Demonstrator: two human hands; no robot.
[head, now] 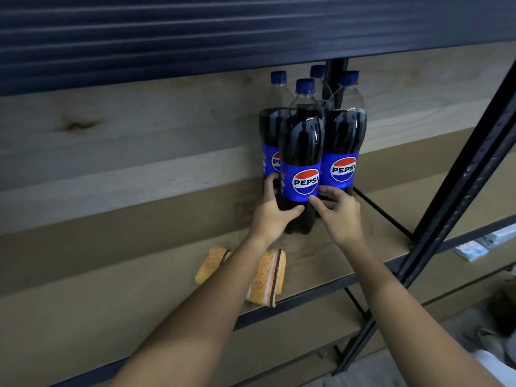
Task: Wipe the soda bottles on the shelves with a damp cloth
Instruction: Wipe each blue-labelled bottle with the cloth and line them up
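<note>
Wooden boards on a black metal rack (435, 236) make up the shelf (139, 289), with pale planks behind it and a dark ribbed panel above.

Nearest the camera, two bare forearms reach up and forward over the shelf's front edge. Under the left forearm a folded orange cloth (265, 277) with dark and white stripes lies flat on the board, close to the front edge; no hand touches it.

Beyond the cloth, the left hand (272, 212) and right hand (339, 212) close on the lower part of the front bottle (301, 152) from either side. The left thumb lies across the dark body just under the blue label, its fingers curling round the far left side. The right thumb touches the label's lower edge, and its fingers wrap round the right side.

That bottle stands upright on the shelf, full of dark soda, blue cap on. Just behind it stand the left bottle (272, 127) and right bottle (346, 129), also upright. Farthest back, by the rack's rear post, only the cap and neck of a fourth bottle (318, 72) show.
</note>
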